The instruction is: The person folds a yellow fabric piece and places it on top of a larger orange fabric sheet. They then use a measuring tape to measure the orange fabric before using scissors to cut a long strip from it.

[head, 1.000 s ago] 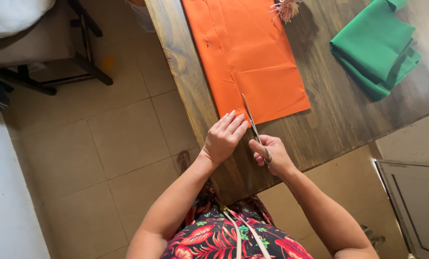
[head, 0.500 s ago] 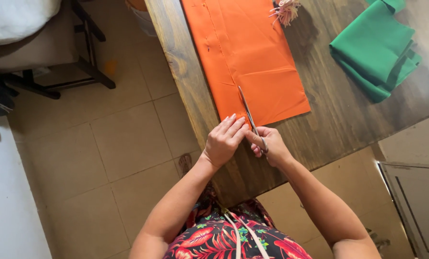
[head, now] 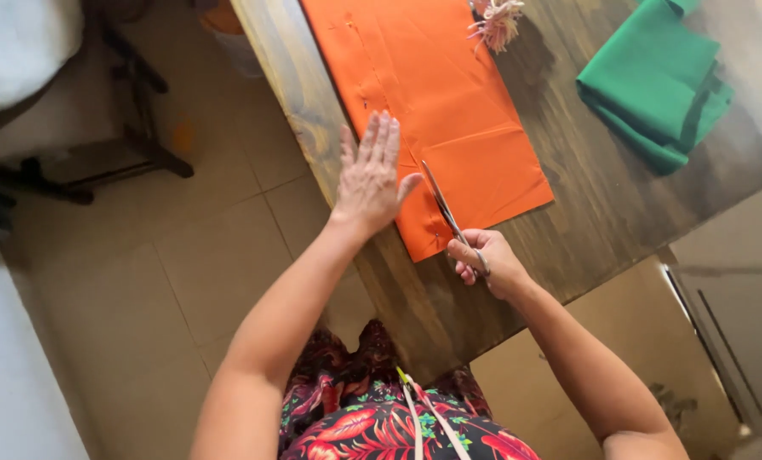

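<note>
— Obstructions recorded on the wooden table (head: 585, 221)?
— Orange fabric (head: 432, 94) was spread flat along the left side; a left hand (head: 371, 175) was laid flat on its left edge. Scissors (head: 446, 209) were held in the right hand (head: 483, 260) at the near edge of the fabric. A folded green cloth (head: 658, 81) was logged at the far right, a tassel (head: 496, 19) at the far edge.
— Free passage?
— A bare strip of wood was noted between the orange fabric and the green cloth, and along the near right edge.
</note>
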